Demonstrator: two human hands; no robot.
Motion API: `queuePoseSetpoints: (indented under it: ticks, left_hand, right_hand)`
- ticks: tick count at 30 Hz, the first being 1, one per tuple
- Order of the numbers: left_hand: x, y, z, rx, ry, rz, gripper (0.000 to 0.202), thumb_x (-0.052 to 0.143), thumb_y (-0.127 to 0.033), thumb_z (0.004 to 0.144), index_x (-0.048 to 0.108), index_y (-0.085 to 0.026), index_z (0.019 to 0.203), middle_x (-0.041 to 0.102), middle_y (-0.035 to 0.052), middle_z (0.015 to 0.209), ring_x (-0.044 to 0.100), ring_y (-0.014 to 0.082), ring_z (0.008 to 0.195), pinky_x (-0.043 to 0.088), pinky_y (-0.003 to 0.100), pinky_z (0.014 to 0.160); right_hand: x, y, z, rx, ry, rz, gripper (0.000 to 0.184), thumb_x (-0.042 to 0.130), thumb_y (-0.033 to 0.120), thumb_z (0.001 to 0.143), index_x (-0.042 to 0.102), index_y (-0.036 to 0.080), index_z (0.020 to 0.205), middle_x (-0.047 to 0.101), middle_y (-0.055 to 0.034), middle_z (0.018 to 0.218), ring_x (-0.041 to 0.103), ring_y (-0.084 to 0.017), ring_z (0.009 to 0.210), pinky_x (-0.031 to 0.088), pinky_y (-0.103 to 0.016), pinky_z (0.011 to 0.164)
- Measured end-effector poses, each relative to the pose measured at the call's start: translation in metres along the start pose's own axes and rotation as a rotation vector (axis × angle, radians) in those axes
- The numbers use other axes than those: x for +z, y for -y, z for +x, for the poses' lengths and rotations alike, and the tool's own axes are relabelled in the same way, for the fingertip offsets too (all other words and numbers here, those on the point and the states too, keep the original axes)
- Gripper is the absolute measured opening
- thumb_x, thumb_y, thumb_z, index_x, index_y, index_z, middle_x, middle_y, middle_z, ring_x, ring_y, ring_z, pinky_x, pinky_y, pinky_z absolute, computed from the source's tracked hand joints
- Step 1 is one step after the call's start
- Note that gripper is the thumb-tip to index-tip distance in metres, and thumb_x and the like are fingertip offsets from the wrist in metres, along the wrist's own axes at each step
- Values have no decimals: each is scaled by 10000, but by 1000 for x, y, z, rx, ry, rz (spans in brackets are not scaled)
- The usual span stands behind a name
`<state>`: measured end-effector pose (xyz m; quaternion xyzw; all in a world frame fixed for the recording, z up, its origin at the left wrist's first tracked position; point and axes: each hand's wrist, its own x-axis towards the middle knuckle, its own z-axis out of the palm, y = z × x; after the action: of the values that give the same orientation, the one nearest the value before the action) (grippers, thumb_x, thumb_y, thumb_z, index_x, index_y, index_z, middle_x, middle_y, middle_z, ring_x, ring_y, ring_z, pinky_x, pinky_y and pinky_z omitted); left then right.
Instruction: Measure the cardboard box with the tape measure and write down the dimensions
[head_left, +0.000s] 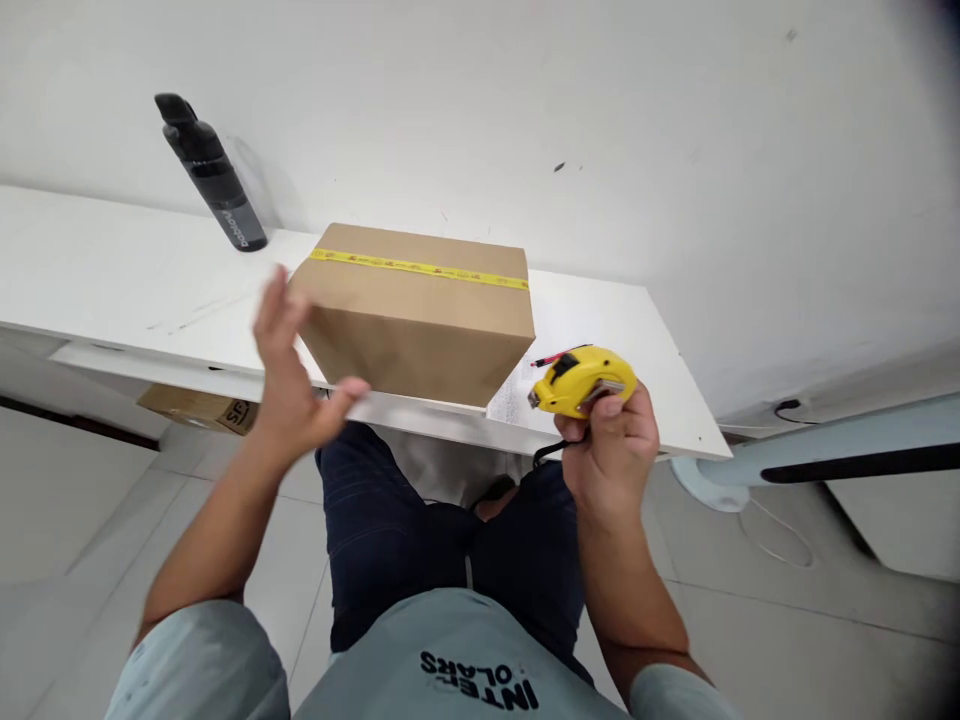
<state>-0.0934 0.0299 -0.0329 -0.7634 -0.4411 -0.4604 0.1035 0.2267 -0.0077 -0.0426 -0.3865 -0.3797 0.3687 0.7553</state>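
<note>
- At the far left, under the white desk, one brown carton is partly visible; above it, on the desk top, stands a dark bottle, near to the wall.
- Next comes the left hand, a little blurred. Its fingers are spread wide, the thumb is well apart from the others, and I see nothing held. It is beside the left front part of the box, but whether it touches the cardboard I cannot tell.
- In the middle is the cardboard box, resting on the desk near the front edge. It is closed, and a strip of yellow tape runs along its top, so this closing seems to be done.
- To the right of the box lies a paper with small writing, and over it a pink and black pen, partly hidden; no hand is on the pen.
- Further right, in front of the desk, the yellow tape measure is held up in the air, apart from the box. Its blade is not drawn out; only the metal end shows, so I judge its use is not yet begun.
- The right hand has its fingers bent closely around this tool, the thumb pressing on its side; a black strap hangs by it.
</note>
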Motion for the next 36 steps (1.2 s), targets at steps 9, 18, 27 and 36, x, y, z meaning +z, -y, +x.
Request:
queuePoseSetpoints:
  ticks: [9, 18, 27, 36]
  left_hand:
    - [3, -75, -1, 648, -214, 40, 239, 770, -279, 933, 697, -320, 1156, 803, -63, 1090, 756, 105, 996, 586, 301, 1058]
    - [-27, 23, 8, 128, -76, 127, 166, 616, -377, 1041, 755, -293, 1074, 769, 9, 958, 664, 173, 881, 523, 469, 1024]
    - [-50, 115, 24, 38, -362, 325, 245, 697, -373, 991, 796, -152, 1025, 805, 104, 1072, 735, 205, 1025, 584, 430, 946]
    - [-31, 77, 35, -23, -227, 75, 172, 722, -253, 966, 803, -189, 1104, 824, 83, 1094, 776, 211, 1067, 604, 397, 994]
  right_hand:
    - [42, -4, -39, 110, 432, -28, 472, 823, 604, 825, 675, 313, 1166, 633, 38, 765, 444, -68, 468, 367, -196, 390]
    - [33, 3, 1, -103, 124, -85, 509, 919, 573, 710, 728, 290, 1089, 625, 19, 840, 475, -70, 561, 317, -175, 412]
    - [-13, 3, 60, -249, -38, -166, 581, 825, 583, 804, 722, 313, 1308, 565, -5, 934, 501, -96, 702, 376, -204, 515]
    - [-10, -20, 65, -313, 104, -364, 602, 673, 599, 940, 591, 370, 1491, 662, -28, 986, 556, -134, 684, 536, -297, 603]
